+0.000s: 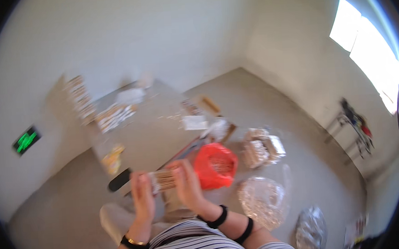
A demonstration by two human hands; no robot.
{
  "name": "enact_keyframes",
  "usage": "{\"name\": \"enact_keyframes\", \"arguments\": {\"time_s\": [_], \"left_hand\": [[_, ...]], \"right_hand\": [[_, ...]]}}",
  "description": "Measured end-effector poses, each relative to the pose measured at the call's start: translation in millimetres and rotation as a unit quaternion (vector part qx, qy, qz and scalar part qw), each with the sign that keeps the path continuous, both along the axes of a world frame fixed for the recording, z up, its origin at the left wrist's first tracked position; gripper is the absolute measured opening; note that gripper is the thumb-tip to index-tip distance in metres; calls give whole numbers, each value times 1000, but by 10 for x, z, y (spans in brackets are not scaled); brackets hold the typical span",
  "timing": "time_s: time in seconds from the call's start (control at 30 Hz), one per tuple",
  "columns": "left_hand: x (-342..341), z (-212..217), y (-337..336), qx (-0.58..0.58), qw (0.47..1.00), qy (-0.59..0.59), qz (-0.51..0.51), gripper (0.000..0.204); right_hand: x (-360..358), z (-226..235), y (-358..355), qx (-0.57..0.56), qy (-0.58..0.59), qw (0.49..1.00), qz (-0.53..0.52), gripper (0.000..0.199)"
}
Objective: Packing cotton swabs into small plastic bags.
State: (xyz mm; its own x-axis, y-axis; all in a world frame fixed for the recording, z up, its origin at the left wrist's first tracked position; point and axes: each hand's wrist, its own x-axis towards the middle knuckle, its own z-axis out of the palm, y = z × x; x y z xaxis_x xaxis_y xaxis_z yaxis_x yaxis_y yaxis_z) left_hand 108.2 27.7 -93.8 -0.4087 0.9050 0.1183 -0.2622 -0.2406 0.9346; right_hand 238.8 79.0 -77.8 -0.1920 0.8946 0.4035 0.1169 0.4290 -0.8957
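A bundle of thin wooden sticks (163, 179), matt and pale, is seen between the fingers. Just right of the fingertips a glossy red plastic bag (214, 165) is found, and further right crinkled clear plastic bags (262, 201).

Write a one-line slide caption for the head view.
Both hands, left hand and right hand, hold a small bundle of sticks above a grey floor, beside a red bag.

Daylight from window (370, 45) at upper right, blown out to white glare. Room evenly bright, shadows soft. Whole frame motion-blurred; hands, floor clutter smeared. Strong fisheye bend, black vignette round rim, wall lines curving.
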Motion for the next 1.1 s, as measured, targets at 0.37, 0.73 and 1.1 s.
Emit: {"name": "enact_keyframes", "arguments": {"time_s": [0.37,0.73,1.1], "left_hand": [[-213,-35,-136,27,905,351,237,22],[-235,-127,-12,13,982,-184,27,27],[-224,-333,271,36,961,147,230,17]], "right_hand": [[-303,-205,-68,-13,70,996,60,24],[-498,-238,21,-278,216,931,98,35],[-616,-514,291,-291,213,931,60,36]]}}
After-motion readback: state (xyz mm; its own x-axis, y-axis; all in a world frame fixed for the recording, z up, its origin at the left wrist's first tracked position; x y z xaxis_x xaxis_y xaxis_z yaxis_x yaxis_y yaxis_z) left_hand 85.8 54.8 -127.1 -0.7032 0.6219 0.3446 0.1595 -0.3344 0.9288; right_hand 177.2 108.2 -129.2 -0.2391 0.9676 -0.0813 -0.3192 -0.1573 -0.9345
